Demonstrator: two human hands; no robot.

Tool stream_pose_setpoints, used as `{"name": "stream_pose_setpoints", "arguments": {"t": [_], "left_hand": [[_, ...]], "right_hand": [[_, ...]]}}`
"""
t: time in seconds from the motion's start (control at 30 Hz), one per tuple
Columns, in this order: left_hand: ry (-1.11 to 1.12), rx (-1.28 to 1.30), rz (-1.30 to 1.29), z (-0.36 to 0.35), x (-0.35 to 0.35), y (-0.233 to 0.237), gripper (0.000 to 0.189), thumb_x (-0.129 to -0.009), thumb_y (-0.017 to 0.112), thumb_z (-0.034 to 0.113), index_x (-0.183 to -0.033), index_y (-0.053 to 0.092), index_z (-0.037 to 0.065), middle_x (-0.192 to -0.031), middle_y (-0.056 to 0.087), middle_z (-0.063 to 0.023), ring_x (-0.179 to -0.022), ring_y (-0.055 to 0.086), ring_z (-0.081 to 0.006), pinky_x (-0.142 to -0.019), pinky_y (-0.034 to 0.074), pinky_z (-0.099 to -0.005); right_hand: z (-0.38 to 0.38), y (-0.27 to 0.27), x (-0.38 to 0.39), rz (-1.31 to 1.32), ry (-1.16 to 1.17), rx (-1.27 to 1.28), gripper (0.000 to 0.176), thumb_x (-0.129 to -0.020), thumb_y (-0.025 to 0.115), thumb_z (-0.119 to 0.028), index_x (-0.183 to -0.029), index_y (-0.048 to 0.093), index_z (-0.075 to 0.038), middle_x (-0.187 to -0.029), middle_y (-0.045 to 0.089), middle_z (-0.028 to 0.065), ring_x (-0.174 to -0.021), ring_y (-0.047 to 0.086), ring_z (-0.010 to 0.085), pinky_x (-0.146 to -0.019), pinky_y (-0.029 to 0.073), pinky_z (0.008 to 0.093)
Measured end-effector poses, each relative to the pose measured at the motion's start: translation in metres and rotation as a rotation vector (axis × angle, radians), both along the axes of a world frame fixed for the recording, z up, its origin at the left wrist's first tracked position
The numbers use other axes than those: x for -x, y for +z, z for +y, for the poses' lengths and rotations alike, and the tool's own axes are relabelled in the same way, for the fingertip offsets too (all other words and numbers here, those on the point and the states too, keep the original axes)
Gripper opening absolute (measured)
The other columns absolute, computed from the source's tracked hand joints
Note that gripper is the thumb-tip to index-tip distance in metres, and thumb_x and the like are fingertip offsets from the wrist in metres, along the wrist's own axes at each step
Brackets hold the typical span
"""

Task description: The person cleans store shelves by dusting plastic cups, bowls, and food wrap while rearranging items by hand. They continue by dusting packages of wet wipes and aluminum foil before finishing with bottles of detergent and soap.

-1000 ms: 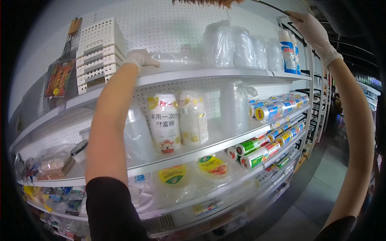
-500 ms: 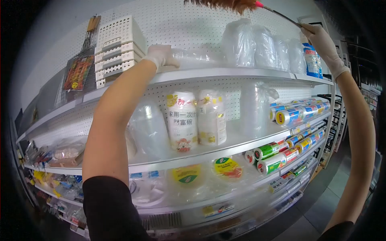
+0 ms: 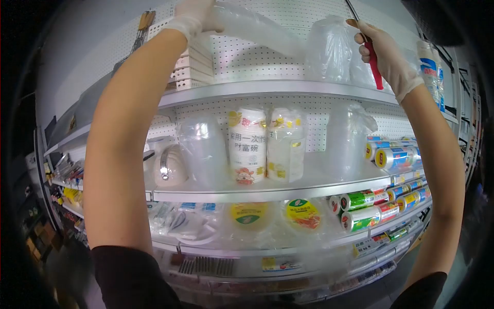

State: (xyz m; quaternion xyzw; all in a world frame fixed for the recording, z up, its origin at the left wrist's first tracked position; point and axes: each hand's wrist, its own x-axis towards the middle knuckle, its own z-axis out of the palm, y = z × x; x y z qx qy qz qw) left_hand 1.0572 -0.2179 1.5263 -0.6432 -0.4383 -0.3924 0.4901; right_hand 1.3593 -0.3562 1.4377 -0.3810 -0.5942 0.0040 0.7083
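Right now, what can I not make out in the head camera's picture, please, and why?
All in the head view:
- Far end of the red-handled stick in the right hand: cut off by the top edge.
- Upper part of the left hand, holding a clear package: same edge.
- Part of the white baskets: behind the left hand and forearm.
- Smallest print on the white printed pack: too small.

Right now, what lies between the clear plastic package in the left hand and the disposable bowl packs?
In the head view, the upper shelf separates the package from the bowl packs, with white pegboard above.
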Motion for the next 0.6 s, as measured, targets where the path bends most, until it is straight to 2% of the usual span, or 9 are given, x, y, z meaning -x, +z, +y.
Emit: {"name": "stream_pose_setpoints", "arguments": {"t": [0.13, 0.23, 0.3, 0.37, 0.4, 0.43, 0.5, 0.57, 0.6], "left_hand": [[-0.077, 0.066, -0.243, 0.000, 0.022, -0.001, 0.068, -0.057, 0.075, 0.043, -0.111, 0.061, 0.005, -0.102, 0.066, -0.0199, -0.097, 0.063, -0.0361, -0.083, 0.052, -0.0404], [-0.241, 0.096, -0.472, 0.053, 0.021, -0.001, 0.084, -0.060, 0.074, 0.054, -0.122, 0.055, 0.001, -0.110, 0.064, -0.0180, -0.102, 0.063, -0.0309, -0.086, 0.050, -0.0398], [-0.696, 0.479, -0.597, 0.100, 0.015, 0.006, 0.088, -0.065, 0.073, 0.050, -0.130, 0.046, -0.003, -0.113, 0.063, -0.0185, -0.103, 0.062, -0.0319, -0.091, 0.048, -0.0406], [-0.807, 0.544, -0.764, 0.061, -0.027, -0.033, 0.082, -0.076, 0.064, 0.052, -0.133, 0.043, -0.003, -0.128, 0.052, -0.0196, -0.115, 0.053, -0.0298, -0.100, 0.041, -0.0353], [-0.957, 0.610, -0.866, 0.058, -0.044, -0.046, 0.080, -0.077, 0.064, 0.050, -0.134, 0.042, -0.002, -0.129, 0.050, -0.0196, -0.116, 0.051, -0.0292, -0.100, 0.040, -0.0370], [-1.117, 0.670, -0.960, 0.068, -0.056, -0.054, 0.078, -0.078, 0.063, 0.048, -0.134, 0.041, -0.002, -0.131, 0.047, -0.0197, -0.118, 0.048, -0.0286, -0.100, 0.039, -0.0387], [-1.279, 0.684, -0.962, 0.127, -0.069, -0.056, 0.076, -0.079, 0.065, 0.047, -0.132, 0.043, -0.003, -0.129, 0.049, -0.0199, -0.116, 0.050, -0.0273, -0.096, 0.041, -0.0396], [-1.134, 0.856, -0.968, 0.141, -0.071, -0.066, 0.074, -0.078, 0.066, 0.048, -0.130, 0.047, -0.002, -0.127, 0.051, -0.0188, -0.112, 0.053, -0.0264, -0.093, 0.043, -0.0368], [-1.045, 0.838, -0.886, 0.158, -0.071, -0.069, 0.072, -0.076, 0.067, 0.048, -0.126, 0.051, -0.002, -0.123, 0.055, -0.0179, -0.108, 0.055, -0.0254, -0.091, 0.044, -0.0365]], "right_hand": [[0.003, 0.003, -0.037, -0.011, 0.008, -0.030, 0.030, -0.097, 0.047, -0.029, -0.117, 0.059, -0.010, -0.068, 0.048, -0.0053, -0.050, 0.037, 0.0046, -0.046, 0.033, 0.0202], [-0.006, 0.000, -0.050, -0.038, 0.015, -0.045, 0.032, -0.097, 0.046, -0.029, -0.119, 0.060, -0.009, -0.066, 0.045, -0.0056, -0.049, 0.036, 0.0048, -0.046, 0.033, 0.0203], [-0.010, -0.001, -0.055, -0.038, 0.013, -0.080, 0.034, -0.097, 0.046, -0.030, -0.120, 0.060, -0.009, -0.066, 0.043, -0.0056, -0.049, 0.035, 0.0047, -0.046, 0.032, 0.0203], [-0.016, -0.005, -0.060, -0.042, 0.009, -0.114, 0.034, -0.097, 0.046, -0.030, -0.120, 0.060, -0.008, -0.066, 0.043, -0.0056, -0.050, 0.035, 0.0044, -0.046, 0.032, 0.0199], [-0.020, -0.008, -0.064, -0.050, 0.033, -0.117, 0.035, -0.097, 0.046, -0.031, -0.120, 0.060, -0.008, -0.066, 0.043, -0.0056, -0.050, 0.035, 0.0041, -0.046, 0.032, 0.0196], [-0.025, -0.011, -0.069, -0.060, 0.052, -0.129, 0.036, -0.097, 0.047, -0.031, -0.121, 0.059, -0.007, -0.066, 0.043, -0.0056, -0.050, 0.035, 0.0038, -0.046, 0.032, 0.0193], [-0.045, -0.016, -0.080, -0.093, 0.035, -0.147, 0.037, -0.097, 0.047, -0.031, -0.122, 0.058, -0.006, -0.066, 0.043, -0.0058, -0.050, 0.035, 0.0033, -0.046, 0.031, 0.0189], [-0.064, -0.029, -0.088, -0.133, -0.033, -0.127, 0.039, -0.097, 0.048, -0.031, -0.124, 0.057, -0.004, -0.066, 0.043, -0.0060, -0.051, 0.035, 0.0029, -0.046, 0.031, 0.0186], [-0.074, -0.037, -0.089, -0.088, -0.158, -0.136, 0.038, -0.097, 0.048, -0.030, -0.125, 0.057, -0.005, -0.067, 0.043, -0.0058, -0.051, 0.035, 0.0032, -0.047, 0.031, 0.0184]]}}
